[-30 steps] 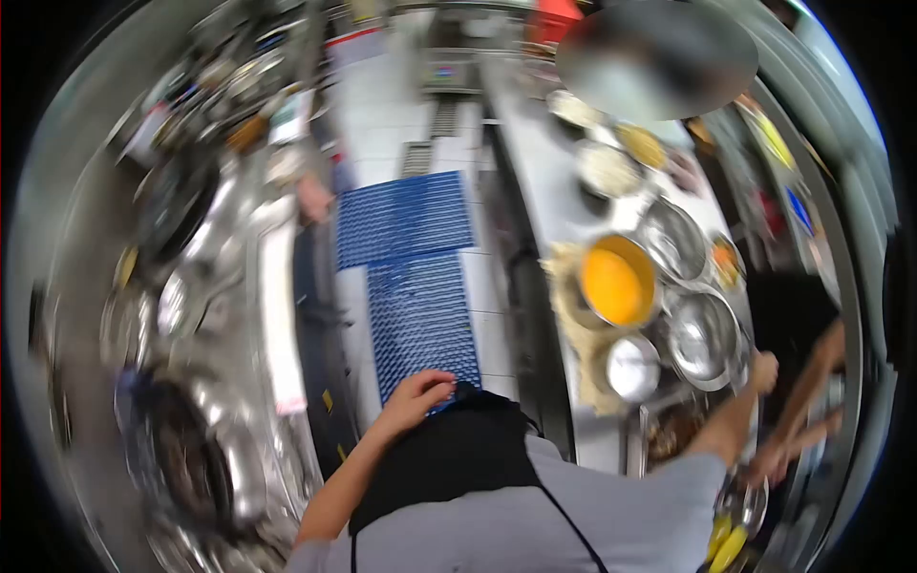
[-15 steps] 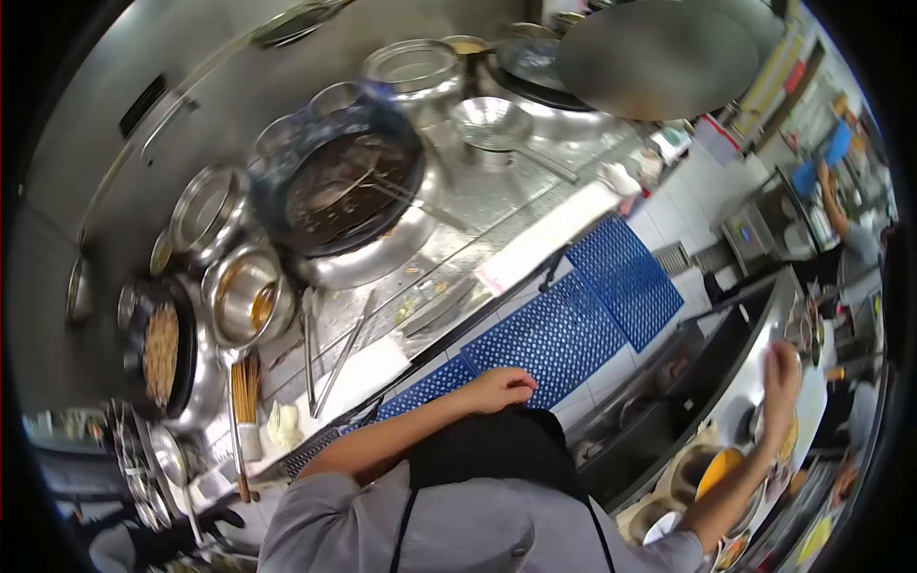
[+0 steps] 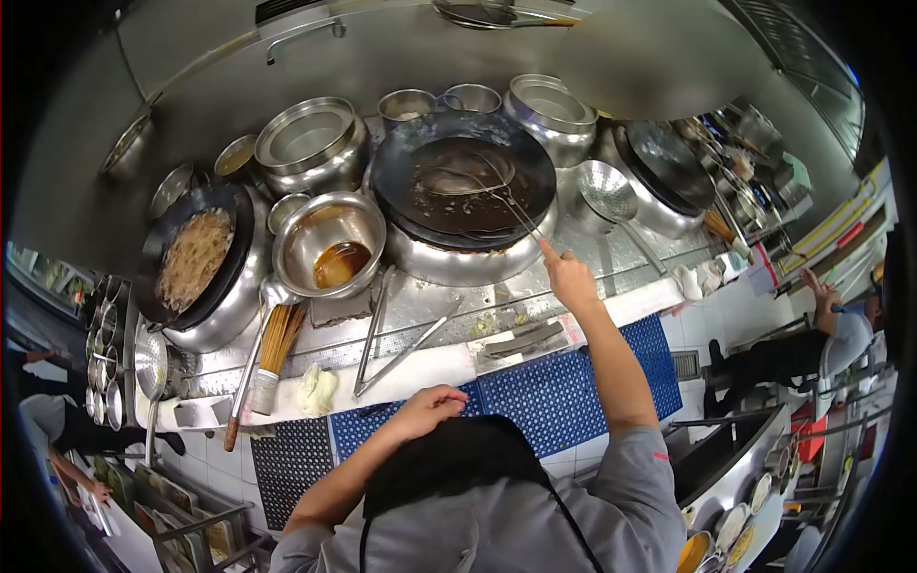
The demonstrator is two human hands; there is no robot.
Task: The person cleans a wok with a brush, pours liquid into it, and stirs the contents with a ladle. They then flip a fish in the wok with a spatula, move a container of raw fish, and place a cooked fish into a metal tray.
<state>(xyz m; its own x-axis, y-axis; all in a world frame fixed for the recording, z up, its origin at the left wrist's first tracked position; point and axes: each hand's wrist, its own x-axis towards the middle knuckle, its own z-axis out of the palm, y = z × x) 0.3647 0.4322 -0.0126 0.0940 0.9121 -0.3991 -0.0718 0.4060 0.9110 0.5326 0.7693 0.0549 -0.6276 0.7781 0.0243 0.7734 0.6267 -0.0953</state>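
Note:
My right hand [image 3: 573, 277] is closed around the handle of a wire skimmer [image 3: 521, 212]. The skimmer's head lies in a large black wok [image 3: 384, 186] that holds dark oil [image 3: 449, 212]. My left hand [image 3: 432, 411] hovers in front of my apron with its fingers loosely bent and apart, and nothing shows in it. Between that hand and the wok, a pair of metal tongs [image 3: 406, 346] lies spread on the counter. A steel pot [image 3: 287, 250] with brown liquid in its bottom stands left of the wok.
At left, another wok [image 3: 244, 234] holds browned food. A bamboo brush [image 3: 275, 346], a ladle [image 3: 246, 377] and a cloth [image 3: 317, 390] lie along the counter's front. A perforated strainer [image 3: 607, 191] rests right of the oil wok. Other people stand at both far sides.
My view has turned from the right toward the stove. My right hand has moved from the side counter to the wok and taken hold of the skimmer. My left hand remains before my apron.

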